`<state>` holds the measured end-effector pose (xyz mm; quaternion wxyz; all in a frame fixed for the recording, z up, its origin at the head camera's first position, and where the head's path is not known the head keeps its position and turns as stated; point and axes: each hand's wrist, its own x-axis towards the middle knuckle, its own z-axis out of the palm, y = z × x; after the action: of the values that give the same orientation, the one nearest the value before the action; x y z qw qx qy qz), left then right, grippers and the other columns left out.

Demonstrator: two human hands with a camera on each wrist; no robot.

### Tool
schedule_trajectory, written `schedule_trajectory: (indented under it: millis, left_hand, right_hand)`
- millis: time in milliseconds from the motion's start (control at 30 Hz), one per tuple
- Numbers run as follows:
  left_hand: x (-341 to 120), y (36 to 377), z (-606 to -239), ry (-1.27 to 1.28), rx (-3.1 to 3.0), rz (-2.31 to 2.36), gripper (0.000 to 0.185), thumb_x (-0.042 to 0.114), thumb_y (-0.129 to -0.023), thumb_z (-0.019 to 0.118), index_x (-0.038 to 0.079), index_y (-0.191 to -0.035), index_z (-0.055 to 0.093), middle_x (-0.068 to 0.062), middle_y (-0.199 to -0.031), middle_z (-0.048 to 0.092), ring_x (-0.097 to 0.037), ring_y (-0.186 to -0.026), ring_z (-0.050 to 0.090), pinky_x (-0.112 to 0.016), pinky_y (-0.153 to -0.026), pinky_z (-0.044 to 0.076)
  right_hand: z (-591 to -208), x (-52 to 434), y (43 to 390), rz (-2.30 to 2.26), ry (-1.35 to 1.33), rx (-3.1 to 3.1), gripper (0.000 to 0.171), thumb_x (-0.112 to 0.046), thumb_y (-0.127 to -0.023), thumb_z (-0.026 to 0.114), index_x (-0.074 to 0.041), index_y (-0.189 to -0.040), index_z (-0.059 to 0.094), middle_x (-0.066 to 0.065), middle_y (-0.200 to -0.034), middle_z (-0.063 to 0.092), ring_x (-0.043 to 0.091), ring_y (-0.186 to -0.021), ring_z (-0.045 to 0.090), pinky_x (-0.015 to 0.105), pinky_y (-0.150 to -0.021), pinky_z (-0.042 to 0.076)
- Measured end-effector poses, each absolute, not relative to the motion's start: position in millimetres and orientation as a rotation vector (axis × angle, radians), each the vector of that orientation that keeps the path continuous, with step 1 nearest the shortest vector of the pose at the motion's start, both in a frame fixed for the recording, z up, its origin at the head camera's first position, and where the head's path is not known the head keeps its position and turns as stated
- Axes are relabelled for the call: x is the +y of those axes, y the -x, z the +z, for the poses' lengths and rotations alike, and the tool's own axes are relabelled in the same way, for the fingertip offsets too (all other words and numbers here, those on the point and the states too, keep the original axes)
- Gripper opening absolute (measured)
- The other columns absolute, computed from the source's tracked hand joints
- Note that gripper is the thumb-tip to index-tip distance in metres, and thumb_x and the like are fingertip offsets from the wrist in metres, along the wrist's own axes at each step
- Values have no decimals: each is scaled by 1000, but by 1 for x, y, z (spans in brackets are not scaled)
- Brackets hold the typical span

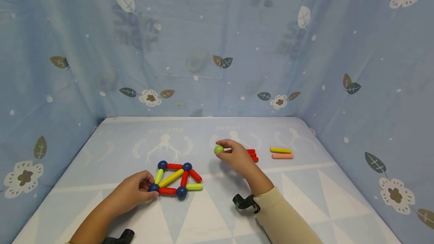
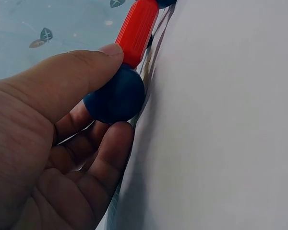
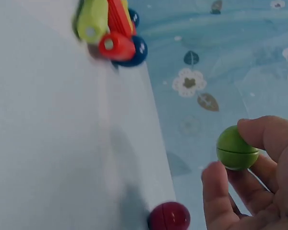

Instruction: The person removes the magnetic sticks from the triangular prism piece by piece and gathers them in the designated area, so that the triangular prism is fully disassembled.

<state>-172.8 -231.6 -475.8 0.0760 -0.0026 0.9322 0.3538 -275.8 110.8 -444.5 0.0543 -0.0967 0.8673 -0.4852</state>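
Note:
My left hand grips the dark blue ball at the near left corner of a flat frame of rods and balls. This frame joins several blue balls with red, yellow and light green rods. On its right side a red rod and a light green rod stick out, their outer ends apart from each other. My right hand pinches a green ball between thumb and fingers, held above the table to the right of the frame.
Red rods lie beyond the right hand, partly covered by it. Farther right are a yellow rod and a pink rod. A dark red ball shows low in the right wrist view. Patterned curtains surround the table.

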Motion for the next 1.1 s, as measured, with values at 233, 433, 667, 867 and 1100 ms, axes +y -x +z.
schedule_trajectory:
  millis: [233,433,667,867,1100]
  left_hand:
    - [-233,173,-478,10,2790,1069,51,38,-64,88,14,-97,57,-1,-88,57,-16,-80,52,-29,-72,47]
    - [-233,174,-477,-8,2786,1107,75,39,-64,87,18,-127,53,-1,-115,58,-14,-83,54,-26,-72,50]
    - [-234,173,-477,-23,2797,1067,85,44,-65,85,21,-138,49,-1,-128,53,-14,-84,51,-25,-70,49]
    - [-234,172,-478,-28,2797,1054,83,45,-66,85,22,-137,50,0,-124,55,-14,-85,51,-26,-70,47]
    - [-232,171,-479,-32,2787,1068,81,43,-67,85,23,-137,49,1,-121,57,-14,-85,51,-27,-71,47]
  right_hand:
    - [-452,115,299,-1439,183,2779,37,-35,-83,75,-28,-118,64,-7,-116,63,21,-112,57,37,-86,50]
    - [-467,115,308,-1378,192,2762,36,-33,-83,75,-31,-117,64,-12,-119,62,18,-112,56,37,-89,49]
    - [-477,114,310,-1220,303,2786,36,-33,-85,73,-28,-119,64,-10,-109,62,15,-101,55,37,-91,46]
    - [-480,113,308,-1139,341,2763,34,-28,-86,72,-30,-119,63,-10,-113,61,16,-104,55,40,-95,46]
    - [-481,113,305,-1036,477,2767,35,-26,-86,73,-33,-119,64,-13,-113,61,13,-108,55,40,-99,43]
